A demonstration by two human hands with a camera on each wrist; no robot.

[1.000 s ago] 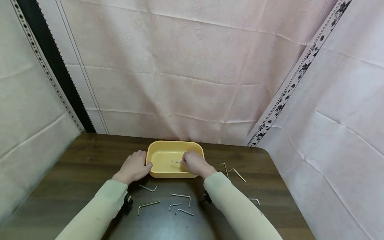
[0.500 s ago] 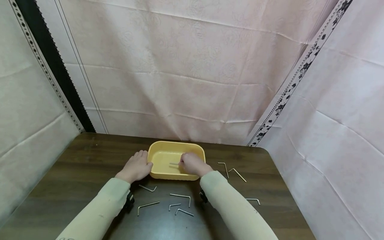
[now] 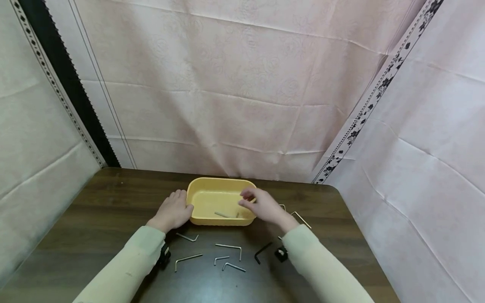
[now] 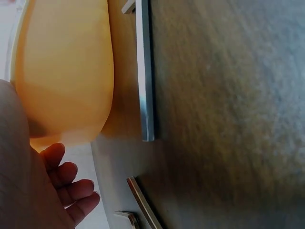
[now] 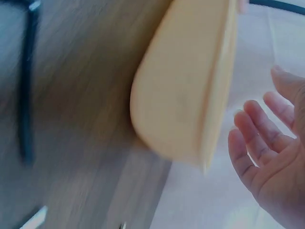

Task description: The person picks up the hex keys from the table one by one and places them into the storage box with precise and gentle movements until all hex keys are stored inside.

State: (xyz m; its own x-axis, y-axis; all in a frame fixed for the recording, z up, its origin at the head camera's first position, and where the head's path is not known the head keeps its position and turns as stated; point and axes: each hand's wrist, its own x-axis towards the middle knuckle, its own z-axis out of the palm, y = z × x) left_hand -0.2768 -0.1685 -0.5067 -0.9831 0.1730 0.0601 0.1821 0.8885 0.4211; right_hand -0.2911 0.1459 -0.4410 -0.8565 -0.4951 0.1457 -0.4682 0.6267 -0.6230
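In the head view, a yellow plastic tray [image 3: 206, 202] stands near the back of the table. A silver hex key [image 3: 223, 215] lies inside it, towards the near wall. My left hand [image 3: 172, 210] rests against the tray's left end, thumb at the rim, fingers loosely extended. The left wrist view shows the left fingers [image 4: 76, 192] beside the tray's end wall; the thumb is hidden there. Above the right end of the tray is my right hand [image 3: 263, 205], holding nothing. In the right wrist view, the right hand's fingers [image 5: 259, 143] are relaxed and apart from the tray wall [image 5: 176, 90].
Several silver hex keys, such as one near the left wrist [image 3: 188, 259] and a longer one [image 3: 228, 246], lie before the tray. A black hex key [image 3: 261, 253] lies near my right sleeve. Brass-coloured hex keys [image 3: 302, 219] lie right of the tray. Cloth hangs behind.
My right hand has let go of the hex key inside the tray, opened, and moved up and right. A black hex key has come into view beside the right arm. The left hand stays put.
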